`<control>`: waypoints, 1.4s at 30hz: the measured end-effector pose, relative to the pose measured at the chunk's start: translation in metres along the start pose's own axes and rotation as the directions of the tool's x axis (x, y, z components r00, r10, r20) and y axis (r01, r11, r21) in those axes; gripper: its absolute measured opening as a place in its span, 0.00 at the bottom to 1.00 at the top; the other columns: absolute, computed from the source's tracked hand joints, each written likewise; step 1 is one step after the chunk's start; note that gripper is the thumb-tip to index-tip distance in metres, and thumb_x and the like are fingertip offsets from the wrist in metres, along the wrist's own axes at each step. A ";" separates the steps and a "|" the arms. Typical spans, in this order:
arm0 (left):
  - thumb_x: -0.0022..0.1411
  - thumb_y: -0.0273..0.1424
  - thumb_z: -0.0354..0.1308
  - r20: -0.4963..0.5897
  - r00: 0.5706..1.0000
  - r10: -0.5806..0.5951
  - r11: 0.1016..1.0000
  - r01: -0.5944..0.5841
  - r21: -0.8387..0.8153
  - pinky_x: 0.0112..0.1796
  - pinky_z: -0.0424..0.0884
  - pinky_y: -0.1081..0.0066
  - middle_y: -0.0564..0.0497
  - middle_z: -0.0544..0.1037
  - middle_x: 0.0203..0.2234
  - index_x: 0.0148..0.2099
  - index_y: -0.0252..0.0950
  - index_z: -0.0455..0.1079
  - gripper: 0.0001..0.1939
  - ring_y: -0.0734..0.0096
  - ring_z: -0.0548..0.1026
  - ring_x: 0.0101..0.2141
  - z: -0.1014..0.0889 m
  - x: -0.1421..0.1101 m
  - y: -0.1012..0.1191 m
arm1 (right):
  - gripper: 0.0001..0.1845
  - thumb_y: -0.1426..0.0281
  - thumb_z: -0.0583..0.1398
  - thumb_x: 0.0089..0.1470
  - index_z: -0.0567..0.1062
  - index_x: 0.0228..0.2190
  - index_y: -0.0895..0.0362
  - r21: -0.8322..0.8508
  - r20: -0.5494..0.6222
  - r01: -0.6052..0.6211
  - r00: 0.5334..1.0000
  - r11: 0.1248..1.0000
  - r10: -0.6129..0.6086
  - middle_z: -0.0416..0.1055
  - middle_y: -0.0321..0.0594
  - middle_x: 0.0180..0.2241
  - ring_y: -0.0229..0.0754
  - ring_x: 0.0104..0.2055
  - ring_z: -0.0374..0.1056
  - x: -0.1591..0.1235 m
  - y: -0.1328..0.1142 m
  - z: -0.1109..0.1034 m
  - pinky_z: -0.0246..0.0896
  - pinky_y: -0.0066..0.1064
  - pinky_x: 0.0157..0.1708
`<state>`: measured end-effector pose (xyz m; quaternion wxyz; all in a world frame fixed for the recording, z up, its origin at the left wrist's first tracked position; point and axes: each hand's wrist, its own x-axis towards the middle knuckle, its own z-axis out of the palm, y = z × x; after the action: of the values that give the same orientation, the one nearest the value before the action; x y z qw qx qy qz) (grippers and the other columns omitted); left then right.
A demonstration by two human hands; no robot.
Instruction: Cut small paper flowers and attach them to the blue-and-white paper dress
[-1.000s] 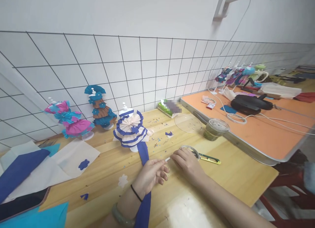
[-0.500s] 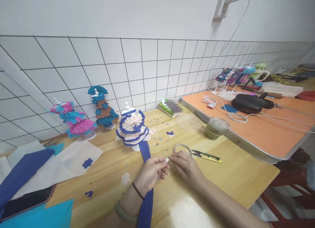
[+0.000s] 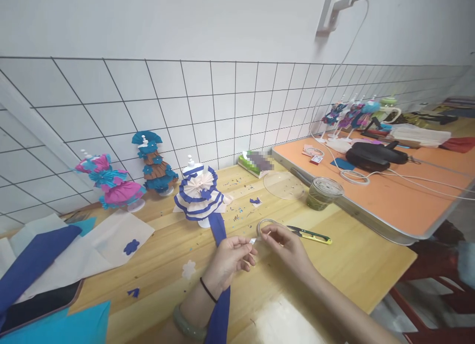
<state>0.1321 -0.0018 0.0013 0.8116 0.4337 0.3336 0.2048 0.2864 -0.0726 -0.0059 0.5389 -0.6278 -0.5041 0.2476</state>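
My left hand (image 3: 234, 255) pinches a small white piece (image 3: 253, 241) between thumb and forefinger; its exact kind is too small to tell. Close beside it, my right hand (image 3: 284, 245) has thumb and forefinger pressed together, and what they hold is not clear. Just behind the right hand lies a tape roll (image 3: 267, 220). Yellow-and-black thread snips (image 3: 311, 234) rest to its right. A long blue crepe paper strip (image 3: 218, 304) runs under my left wrist. Behind the hands stands a small dress form (image 3: 199, 193) in a cream and blue ruffled paper dress.
Two more dressed forms, one pink and blue (image 3: 117, 185), one brown and teal (image 3: 158, 168), stand by the wall. Paper sheets (image 3: 100, 235) lie left, a white paper flower (image 3: 189, 270) nearer. A lidded plastic cup (image 3: 323, 193) stands right, beside an orange-topped table (image 3: 386, 200).
My right hand has shifted slightly left, and its fingers have turned a little at the white piece. My left hand has barely moved. The view has tilted slightly.
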 end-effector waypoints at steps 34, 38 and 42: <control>0.44 0.38 0.62 -0.057 0.998 -0.003 0.976 0.016 0.217 0.18 0.62 0.77 0.45 0.75 0.24 0.28 0.29 0.66 0.16 0.75 0.71 0.20 0.003 -0.001 0.006 | 0.16 0.61 0.53 0.55 0.75 0.29 0.58 -0.106 0.174 0.033 0.985 0.994 -0.014 0.71 0.43 0.29 0.44 0.34 0.67 -0.002 -0.001 -0.001 0.61 0.34 0.35; 0.44 0.32 0.63 -0.160 0.982 0.098 0.967 -0.056 0.248 0.19 0.64 0.79 0.47 0.72 0.27 0.36 0.30 0.67 0.16 0.73 0.71 0.26 0.000 0.001 0.008 | 0.15 0.63 0.51 0.56 0.74 0.28 0.57 -0.136 0.210 0.089 0.976 0.987 -0.059 0.70 0.41 0.28 0.43 0.33 0.66 -0.004 -0.006 0.001 0.62 0.32 0.34; 0.46 0.28 0.62 -0.201 0.970 0.135 0.969 -0.087 0.230 0.20 0.68 0.78 0.46 0.70 0.34 0.43 0.31 0.63 0.20 0.73 0.71 0.29 0.000 0.001 0.009 | 0.15 0.64 0.51 0.57 0.74 0.29 0.57 -0.142 0.249 0.104 0.966 0.984 -0.066 0.70 0.42 0.29 0.42 0.34 0.66 -0.006 -0.012 0.005 0.61 0.32 0.36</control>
<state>0.1324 0.0036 0.0085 0.7051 0.5138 0.4150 0.2579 0.2753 -0.0770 0.0027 0.4330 -0.6102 -0.6105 0.2595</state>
